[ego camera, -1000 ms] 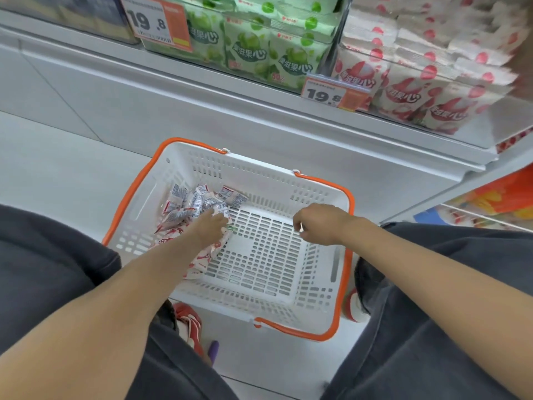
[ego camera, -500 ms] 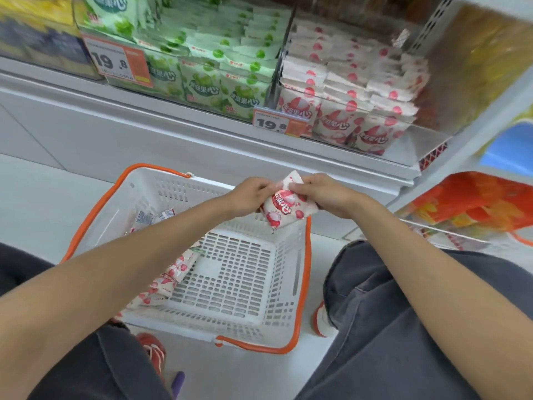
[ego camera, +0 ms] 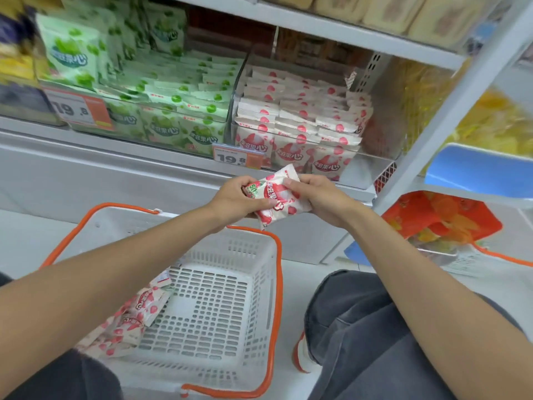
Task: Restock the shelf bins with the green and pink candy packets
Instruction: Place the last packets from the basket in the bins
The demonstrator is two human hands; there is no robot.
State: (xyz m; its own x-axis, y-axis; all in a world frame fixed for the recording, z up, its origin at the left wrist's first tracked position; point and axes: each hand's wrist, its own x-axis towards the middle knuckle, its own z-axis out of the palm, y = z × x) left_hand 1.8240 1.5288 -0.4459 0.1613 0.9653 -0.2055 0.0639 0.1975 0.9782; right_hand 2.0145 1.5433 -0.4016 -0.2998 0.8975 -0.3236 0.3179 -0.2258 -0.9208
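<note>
A shop shelf [ego camera: 86, 141] is faced from low down, with a green bin [ego camera: 199, 140] and a pink bin [ego camera: 375, 131] side by side along its front edge. One packet [ego camera: 277, 197] is pinched above the far rim of the basket [ego camera: 277, 284], the left hand [ego camera: 238, 199] clamped on one end and the right hand [ego camera: 321, 197] on the other. More pink packets [ego camera: 135, 313] lie along the basket's left side. Placing appears to be in hand; next, the packet would need to be raised and slotted into the pink bin's right front corner.

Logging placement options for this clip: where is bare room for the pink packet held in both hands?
Bare: white slatted basket floor, between the loose pink packets and the orange rim. A strip seems free between pink bin rows and perforated divider. Green bin crowded.
</note>
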